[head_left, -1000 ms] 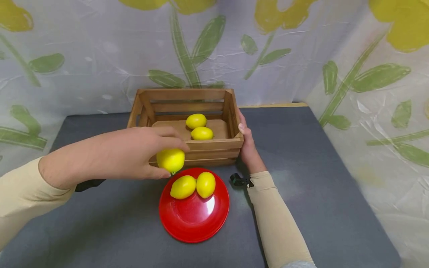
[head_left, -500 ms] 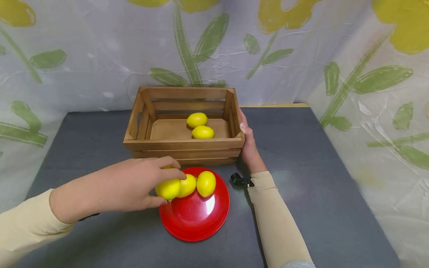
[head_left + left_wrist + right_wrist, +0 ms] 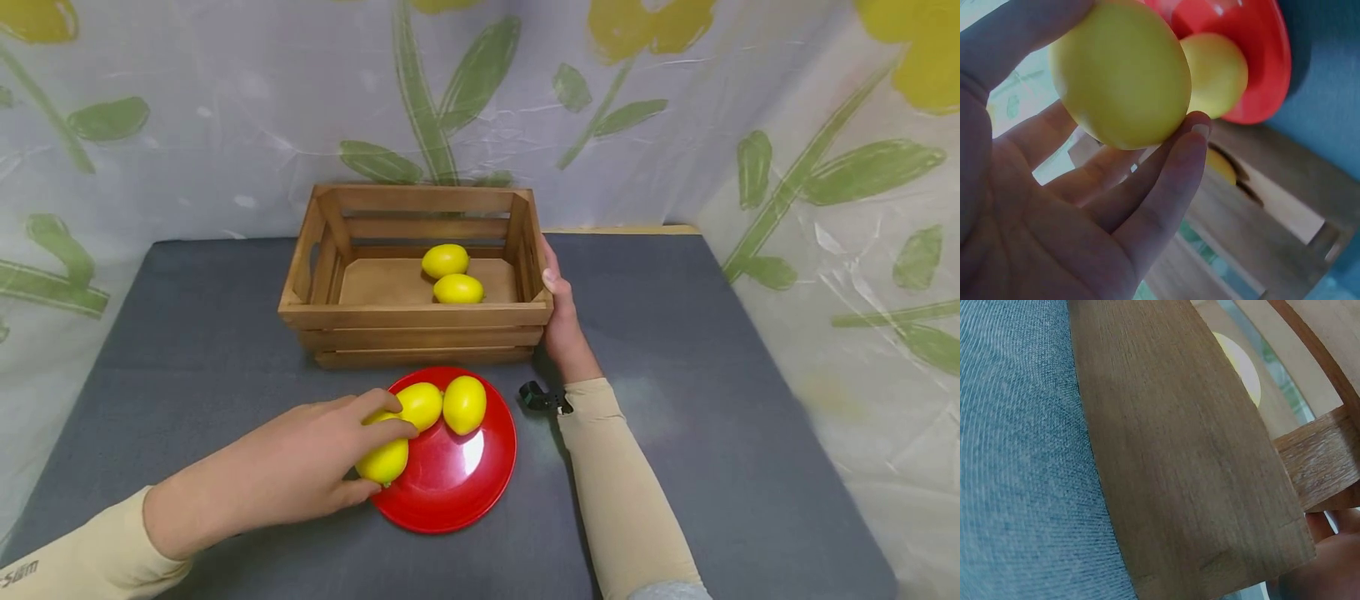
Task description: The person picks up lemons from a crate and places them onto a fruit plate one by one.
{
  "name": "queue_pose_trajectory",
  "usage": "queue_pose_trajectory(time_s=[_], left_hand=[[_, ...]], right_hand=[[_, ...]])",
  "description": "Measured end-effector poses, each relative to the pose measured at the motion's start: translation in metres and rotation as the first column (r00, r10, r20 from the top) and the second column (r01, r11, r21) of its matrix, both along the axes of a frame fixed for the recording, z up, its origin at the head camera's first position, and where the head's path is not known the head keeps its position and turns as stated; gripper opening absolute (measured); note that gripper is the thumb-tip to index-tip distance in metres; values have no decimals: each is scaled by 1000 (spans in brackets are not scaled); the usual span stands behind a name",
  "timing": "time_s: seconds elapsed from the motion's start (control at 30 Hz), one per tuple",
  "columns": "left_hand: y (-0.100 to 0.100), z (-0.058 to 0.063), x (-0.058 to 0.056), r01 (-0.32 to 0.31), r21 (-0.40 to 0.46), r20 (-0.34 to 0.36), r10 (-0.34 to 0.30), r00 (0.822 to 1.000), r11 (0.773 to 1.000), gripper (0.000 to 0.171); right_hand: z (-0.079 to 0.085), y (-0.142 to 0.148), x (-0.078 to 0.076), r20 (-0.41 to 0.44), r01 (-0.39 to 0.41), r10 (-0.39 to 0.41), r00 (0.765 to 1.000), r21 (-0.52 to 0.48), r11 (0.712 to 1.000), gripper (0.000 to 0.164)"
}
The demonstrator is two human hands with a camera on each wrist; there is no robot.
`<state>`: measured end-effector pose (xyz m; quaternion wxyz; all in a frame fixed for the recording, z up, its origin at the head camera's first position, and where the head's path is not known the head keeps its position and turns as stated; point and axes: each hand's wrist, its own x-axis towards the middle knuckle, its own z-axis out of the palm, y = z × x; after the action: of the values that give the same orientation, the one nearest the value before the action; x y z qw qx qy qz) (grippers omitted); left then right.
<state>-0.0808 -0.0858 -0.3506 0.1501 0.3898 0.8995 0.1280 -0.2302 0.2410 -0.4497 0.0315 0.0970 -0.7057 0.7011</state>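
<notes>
My left hand (image 3: 322, 454) holds a yellow lemon (image 3: 384, 463) between thumb and fingers over the left side of the red plate (image 3: 450, 504). In the left wrist view the same lemon (image 3: 1121, 75) sits against the fingertips, the palm bare below it. Two more lemons lie at the back of the plate: one (image 3: 420, 406) right beside my fingers, the other (image 3: 464, 405) to its right. Behind the plate stands a slatted wooden crate (image 3: 416, 317). My right hand (image 3: 561, 321) grips the crate's right end, its fingers partly hidden by the wood.
Inside the crate two lemons, a rear one (image 3: 446, 261) and a front one (image 3: 459, 289), lie right of centre. A dark grey cloth (image 3: 697, 417) covers the table. A flower-patterned sheet (image 3: 247, 108) hangs close behind the crate.
My left hand has come down and toward me with its lemon, from in front of the crate to the plate's left side. The right hand stays on the crate.
</notes>
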Motion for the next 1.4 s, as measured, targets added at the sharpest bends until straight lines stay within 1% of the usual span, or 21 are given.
queue_pose_trajectory(time_s=[0.17,0.3,0.4,0.5,0.63,0.8,0.87,1.1,1.23,1.4], left_hand=[[1,-9,5,-5,10,4,5,1000,1000,63],[1,-17,8,-8,40,2,8,1000,999,60],[2,-21,10,-18,60,5,17,1000,998,59],[4,-25,12,-21,61,-1,21,1000,998,59],[6,-30,13,-16,50,-14,17,1000,999,59],[8,-33,14,-30,36,-2,30,1000,999,59],[9,-34,14,-35,32,3,35,999,999,59],[13,-40,16,-36,9,-16,36,999,999,60],[15,-43,17,-29,-8,-18,29,999,1000,60],[17,-45,17,-44,-35,24,45,999,998,62]], right_hand=[[0,1,1,-1,4,-4,1000,-4,1000,86],[-1,0,0,-6,-1,1,1000,-10,1000,85],[-1,0,0,-14,-9,8,1000,-31,999,85],[0,0,-1,-17,-7,6,1000,-39,999,85],[1,0,-1,-13,-5,5,1000,-33,999,85],[-1,0,-3,-6,-13,13,1000,-33,999,88],[-2,0,-3,-4,-10,10,1000,-26,1000,88],[-1,0,-3,5,7,-7,1000,20,1000,89],[-1,0,-3,3,11,-11,1000,19,1000,88],[-2,0,-3,-4,-1,1,1000,-20,1000,88]])
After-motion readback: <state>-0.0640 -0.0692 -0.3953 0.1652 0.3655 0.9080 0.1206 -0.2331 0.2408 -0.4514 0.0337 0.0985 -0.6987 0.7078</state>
